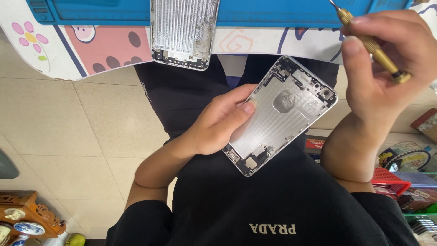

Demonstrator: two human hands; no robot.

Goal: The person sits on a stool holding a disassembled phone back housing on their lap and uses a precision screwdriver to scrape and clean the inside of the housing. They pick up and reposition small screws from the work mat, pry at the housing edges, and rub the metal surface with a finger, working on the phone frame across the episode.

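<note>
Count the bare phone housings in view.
2. One phone housing is held in the left hand over the lap; the other housing lies on the table edge. More may be hidden beyond the frame.

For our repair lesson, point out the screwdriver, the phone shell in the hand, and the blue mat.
screwdriver (pixel 371 44): head view, on its brass handle.
phone shell (pixel 282 114): head view, on its bare inner back.
blue mat (pixel 91 11): head view, on its front edge.

- Looks like a small phone-repair shop: a blue repair mat (pixel 282 11) tops the cartoon-printed worktable (pixel 91 50).
- A stripped phone housing (pixel 184 32) lies there.
- Packaged goods in baskets (pixel 400 182) crowd the tiled floor (pixel 68 132).
</note>
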